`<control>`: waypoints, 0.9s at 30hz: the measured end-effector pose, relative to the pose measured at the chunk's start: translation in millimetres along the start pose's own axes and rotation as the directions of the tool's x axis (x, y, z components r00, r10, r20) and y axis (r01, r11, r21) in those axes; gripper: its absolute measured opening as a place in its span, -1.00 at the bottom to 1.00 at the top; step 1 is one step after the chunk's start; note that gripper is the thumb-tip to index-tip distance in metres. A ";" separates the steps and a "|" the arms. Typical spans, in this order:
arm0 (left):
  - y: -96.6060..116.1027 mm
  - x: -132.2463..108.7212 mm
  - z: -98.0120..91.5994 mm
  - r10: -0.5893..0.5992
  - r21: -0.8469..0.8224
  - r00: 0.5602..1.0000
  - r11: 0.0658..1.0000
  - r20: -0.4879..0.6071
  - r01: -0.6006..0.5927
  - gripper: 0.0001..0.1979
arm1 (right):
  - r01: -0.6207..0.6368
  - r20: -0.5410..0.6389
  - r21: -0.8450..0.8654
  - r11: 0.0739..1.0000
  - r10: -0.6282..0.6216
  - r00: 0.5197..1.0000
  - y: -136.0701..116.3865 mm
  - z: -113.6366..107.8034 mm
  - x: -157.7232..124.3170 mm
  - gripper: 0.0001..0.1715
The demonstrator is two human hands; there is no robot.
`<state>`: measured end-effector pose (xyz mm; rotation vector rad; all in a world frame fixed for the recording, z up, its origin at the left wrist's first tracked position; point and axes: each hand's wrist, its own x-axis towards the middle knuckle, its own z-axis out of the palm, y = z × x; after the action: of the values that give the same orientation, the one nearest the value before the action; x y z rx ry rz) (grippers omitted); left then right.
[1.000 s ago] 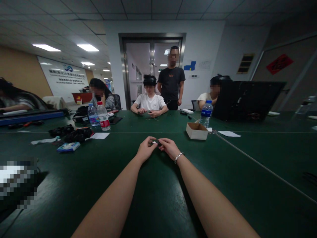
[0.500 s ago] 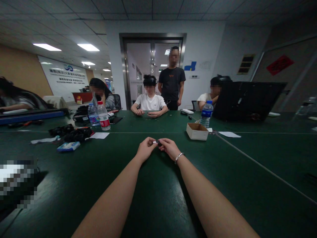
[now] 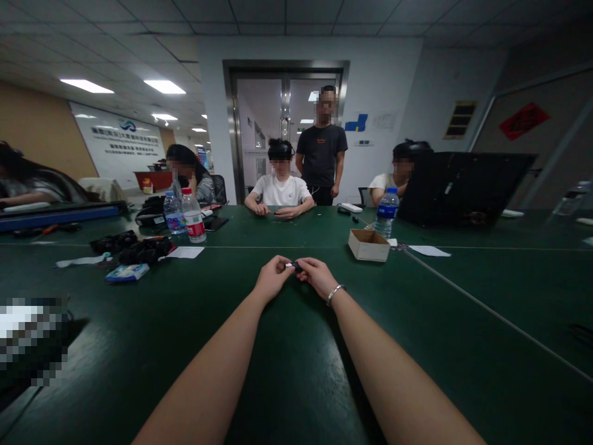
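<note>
Both arms reach out over the green table (image 3: 296,346), and the hands meet in the middle of the view. Between them is a small black stick with a shiny silver end (image 3: 290,266), by its look a USB stick. My left hand (image 3: 271,278) pinches the silver end between thumb and fingers. The black end is in the closed fingertips of my right hand (image 3: 319,278), which has a silver bracelet (image 3: 334,295) at its wrist. Fingers cover part of the stick, so its full shape is hidden.
An open cardboard box (image 3: 369,252) stands to the right, before a blue-labelled water bottle (image 3: 386,213). On the left are two bottles (image 3: 193,216), black gear (image 3: 146,250) and a blue-white packet (image 3: 127,273). A seated person (image 3: 280,188) faces me; another person (image 3: 322,154) stands behind.
The hands keep their pinch on the stick and have hardly moved. The view has shifted very slightly.
</note>
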<state>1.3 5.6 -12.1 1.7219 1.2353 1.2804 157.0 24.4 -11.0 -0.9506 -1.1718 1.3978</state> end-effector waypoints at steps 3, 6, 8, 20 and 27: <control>0.6 0.2 0.3 -0.006 -0.003 1.000 1.000 -0.012 0.006 -0.73 | -0.001 -0.002 0.008 1.000 0.001 1.000 -1.8 0.9 -1.8 -0.94; 1.7 -0.2 0.0 -0.009 -0.006 1.000 1.000 -0.011 0.009 -0.74 | 0.003 -0.009 0.008 1.000 -0.003 1.000 -2.3 1.2 -2.4 -0.95; 1.9 -0.6 -0.5 -0.014 0.000 1.000 1.000 0.000 0.014 -0.73 | 0.005 -0.006 0.006 1.000 -0.005 1.000 -1.6 0.7 -1.6 -0.95; 2.4 1.8 1.5 -0.072 0.022 0.997 0.997 -0.014 0.072 -0.62 | 0.038 0.002 0.004 0.999 -0.038 0.999 6.1 -1.4 4.0 -0.88; 5.9 -1.2 0.7 -0.074 0.150 0.997 0.986 -0.037 0.078 -0.52 | 0.029 0.010 -0.006 1.000 -0.029 1.000 5.3 -1.7 4.0 -0.87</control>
<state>3.6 2.5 -7.4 1.7472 1.4348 1.2001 156.9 28.7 -16.4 -0.9294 -1.1934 1.3777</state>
